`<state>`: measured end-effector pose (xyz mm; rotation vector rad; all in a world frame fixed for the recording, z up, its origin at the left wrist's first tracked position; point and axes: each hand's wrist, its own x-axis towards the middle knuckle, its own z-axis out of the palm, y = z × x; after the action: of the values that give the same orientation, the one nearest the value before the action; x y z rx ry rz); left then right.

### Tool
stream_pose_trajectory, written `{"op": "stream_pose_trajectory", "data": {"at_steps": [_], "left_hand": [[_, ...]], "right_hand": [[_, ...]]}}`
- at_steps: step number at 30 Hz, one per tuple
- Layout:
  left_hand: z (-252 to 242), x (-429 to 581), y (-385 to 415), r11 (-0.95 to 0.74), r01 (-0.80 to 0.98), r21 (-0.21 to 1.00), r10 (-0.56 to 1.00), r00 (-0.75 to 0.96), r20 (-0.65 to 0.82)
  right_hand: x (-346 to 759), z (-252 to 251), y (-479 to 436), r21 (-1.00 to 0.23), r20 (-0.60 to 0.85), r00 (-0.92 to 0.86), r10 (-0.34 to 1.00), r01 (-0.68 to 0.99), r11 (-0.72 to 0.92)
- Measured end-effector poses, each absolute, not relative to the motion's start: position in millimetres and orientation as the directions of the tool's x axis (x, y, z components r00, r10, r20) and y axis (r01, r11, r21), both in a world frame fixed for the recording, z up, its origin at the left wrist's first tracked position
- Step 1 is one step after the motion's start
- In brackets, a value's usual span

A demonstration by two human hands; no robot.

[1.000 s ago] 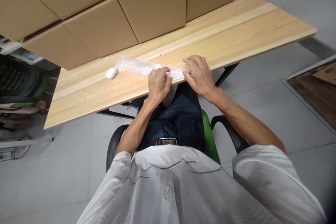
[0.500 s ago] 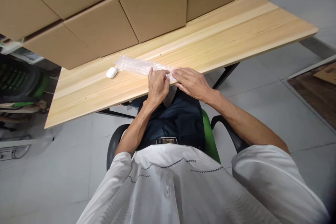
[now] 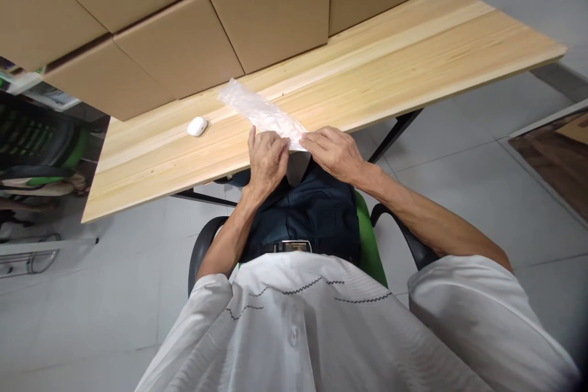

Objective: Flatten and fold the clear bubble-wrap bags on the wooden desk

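Head view showed left hand (image 3: 267, 160) and right hand (image 3: 335, 152), nearly closed, pinching a plastic strip (image 3: 264, 113) mid-frame (a white case (image 3: 197, 127) lay left of centre).

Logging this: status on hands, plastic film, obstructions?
Left hand, right hand: both at near end of plastic film, by table edge. Film slants toward boxes. Small white object apart, seemingly no obstacle.
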<state>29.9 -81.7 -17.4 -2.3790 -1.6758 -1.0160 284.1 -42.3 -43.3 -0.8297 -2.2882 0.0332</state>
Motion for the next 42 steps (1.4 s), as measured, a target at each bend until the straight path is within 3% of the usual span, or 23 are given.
{"op": "stream_pose_trajectory", "data": {"at_steps": [6, 10, 17, 20, 31, 42], "left_hand": [[-22, 8, -98, -0.453, 0.853, 0.260, 0.827, 0.293, 0.480], [-31, 2, -98, -0.448, 0.870, 0.207, 0.796, 0.283, 0.535], [-33, 3, -96, -0.468, 0.847, 0.251, 0.791, 0.276, 0.546], [-31, 2, -96, -0.452, 0.858, 0.245, 0.805, 0.274, 0.526], [-39, -7, -118, -0.394, 0.891, 0.225, 0.796, 0.209, 0.569], [-27, -28, -115, -0.390, 0.884, 0.256, 0.826, 0.213, 0.522]], "right_hand": [[272, -36, -53, -0.223, 0.620, -0.579, 0.530, 0.517, 0.826], [265, -35, -55, -0.146, 0.654, -0.603, 0.456, 0.490, 0.859], [272, -39, -50, -0.190, 0.646, -0.621, 0.443, 0.432, 0.882], [275, -41, -48, -0.142, 0.672, -0.629, 0.391, 0.409, 0.901], [228, -13, -78, -0.001, 0.649, -0.637, 0.416, 0.546, 0.838], [230, -16, -73, -0.118, 0.618, -0.703, 0.351, 0.359, 0.926]]}}
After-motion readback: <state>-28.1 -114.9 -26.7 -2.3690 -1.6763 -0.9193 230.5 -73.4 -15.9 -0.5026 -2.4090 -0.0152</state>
